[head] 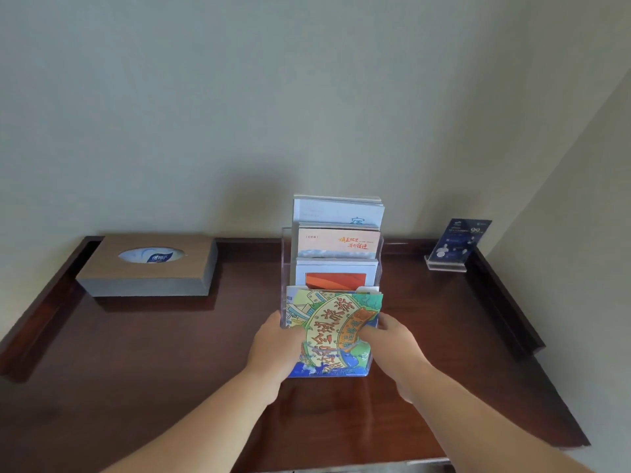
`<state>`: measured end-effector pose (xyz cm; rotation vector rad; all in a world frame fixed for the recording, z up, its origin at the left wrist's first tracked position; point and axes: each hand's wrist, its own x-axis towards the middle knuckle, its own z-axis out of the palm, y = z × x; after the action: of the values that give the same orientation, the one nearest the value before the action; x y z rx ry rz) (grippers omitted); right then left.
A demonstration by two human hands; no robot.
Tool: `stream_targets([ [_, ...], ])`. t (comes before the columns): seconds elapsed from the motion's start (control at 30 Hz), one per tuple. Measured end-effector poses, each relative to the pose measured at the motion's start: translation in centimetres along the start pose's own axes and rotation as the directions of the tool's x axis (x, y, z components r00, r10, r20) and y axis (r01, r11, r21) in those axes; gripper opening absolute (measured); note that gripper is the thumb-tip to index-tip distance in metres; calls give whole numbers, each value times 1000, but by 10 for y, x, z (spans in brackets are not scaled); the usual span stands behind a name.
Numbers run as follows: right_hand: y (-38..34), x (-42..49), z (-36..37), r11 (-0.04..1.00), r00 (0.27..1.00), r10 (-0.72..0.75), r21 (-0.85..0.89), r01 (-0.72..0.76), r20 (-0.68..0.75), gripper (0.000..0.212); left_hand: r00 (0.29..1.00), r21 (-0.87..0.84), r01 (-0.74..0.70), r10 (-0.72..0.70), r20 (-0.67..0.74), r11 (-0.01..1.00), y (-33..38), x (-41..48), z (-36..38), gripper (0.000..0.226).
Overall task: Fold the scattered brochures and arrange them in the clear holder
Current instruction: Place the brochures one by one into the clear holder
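Left hand (277,339) grips the illustrated brochure (333,327) at its left edge, and my right hand (392,337) pinches the right edge. It stands in the front pocket of the clear holder (285,254) on the bench (170,370), top right corner rumpled. Step: seating it, I reckon. Next: press straight down, flatten that corner.

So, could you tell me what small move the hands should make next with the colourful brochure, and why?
Probably ease the colourful brochure straight down and flatten it. It appears to sit in the front pocket of the clear holder, gripped at its sides by the left hand and right hand, yet its top right corner looks rumpled and its top edge uneven.
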<state>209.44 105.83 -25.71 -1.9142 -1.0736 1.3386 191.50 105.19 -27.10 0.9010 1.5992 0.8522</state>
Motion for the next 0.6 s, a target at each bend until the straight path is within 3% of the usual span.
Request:
stream_targets([
  [0.37,-32,76,-27,998,989,-62,-24,66,134,13,988,-61,34,-43,-145,998,39,51,30,21],
  [0.6,-54,112,-25,997,986,-75,15,74,148,17,986,-45,30,-37,-164,999,56,89,31,23],
])
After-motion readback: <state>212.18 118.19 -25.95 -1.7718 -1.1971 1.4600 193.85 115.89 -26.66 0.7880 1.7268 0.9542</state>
